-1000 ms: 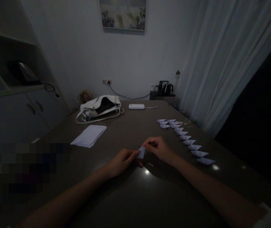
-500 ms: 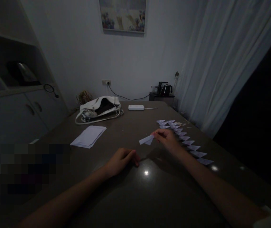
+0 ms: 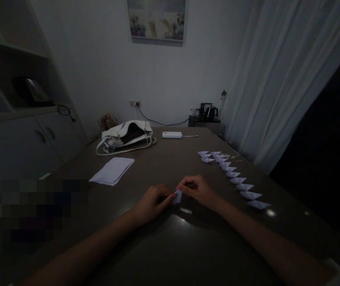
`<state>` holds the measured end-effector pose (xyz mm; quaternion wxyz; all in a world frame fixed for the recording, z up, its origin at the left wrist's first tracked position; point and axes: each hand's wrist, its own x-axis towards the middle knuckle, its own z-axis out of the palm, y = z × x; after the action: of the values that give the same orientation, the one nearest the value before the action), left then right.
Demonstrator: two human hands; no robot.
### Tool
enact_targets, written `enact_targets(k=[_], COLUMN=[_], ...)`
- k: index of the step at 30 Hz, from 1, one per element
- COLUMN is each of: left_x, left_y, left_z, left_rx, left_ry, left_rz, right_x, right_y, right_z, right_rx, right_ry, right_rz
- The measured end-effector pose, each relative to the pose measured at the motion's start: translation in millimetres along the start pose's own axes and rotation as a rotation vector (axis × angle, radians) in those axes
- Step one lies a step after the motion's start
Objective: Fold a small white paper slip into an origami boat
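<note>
Both my hands meet over the middle of a dark table [image 3: 170, 246]. A small folded piece of white paper [image 3: 177, 196] sits between them. My left hand [image 3: 152, 202] pinches its left side with curled fingers. My right hand [image 3: 198, 190] pinches it from the right and above. To the right, several folded white paper boats [image 3: 238, 180] lie in a diagonal row. A stack of flat white paper sheets [image 3: 112, 170] lies to the left.
A white handbag [image 3: 125, 136] lies at the far side of the table, with a white power bank [image 3: 171, 135] and its cable beside it. A kettle set [image 3: 207, 112] stands behind. White curtains [image 3: 277, 79] hang at the right, cabinets [image 3: 18, 139] at the left.
Half a second ago my right hand held the paper out alone near the boats while my left rested on the table. Now both hands pinch the paper together again.
</note>
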<state>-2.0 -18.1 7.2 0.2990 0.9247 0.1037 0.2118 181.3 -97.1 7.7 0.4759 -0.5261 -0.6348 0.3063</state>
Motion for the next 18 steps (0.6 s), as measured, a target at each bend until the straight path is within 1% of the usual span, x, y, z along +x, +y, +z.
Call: enact_targets(k=[3, 6, 10, 13, 18], left_x=[-0.3, 0.0, 1.9, 3.9, 5.3], left_y=[0.4, -2.2, -2.2, 1.4, 4.4], left_z=[0.0, 0.1, -0.7, -2.3, -2.9], left_rx=[0.033, 0.072, 0.094, 0.055, -0.008], left_ry=[-0.015, -0.034, -0.028, -0.003, 0.022], left_rz=[0.049, 0.081, 0.075, 0.050, 0.039], right_x=[-2.1, -2.3, 1.4, 4.6, 5.6], right_y=[-1.0, -1.1, -2.0, -3.6, -5.7], right_z=[5.0, 5.2, -5.1, -12.1, -8.8], right_rx=[0.008, -0.027, -0.124, -0.187, -0.196], right_ry=[-0.062, -0.095, -0.076, -0.042, 0.000], right_rz=[0.008, 0.013, -0.017, -0.044, -0.038])
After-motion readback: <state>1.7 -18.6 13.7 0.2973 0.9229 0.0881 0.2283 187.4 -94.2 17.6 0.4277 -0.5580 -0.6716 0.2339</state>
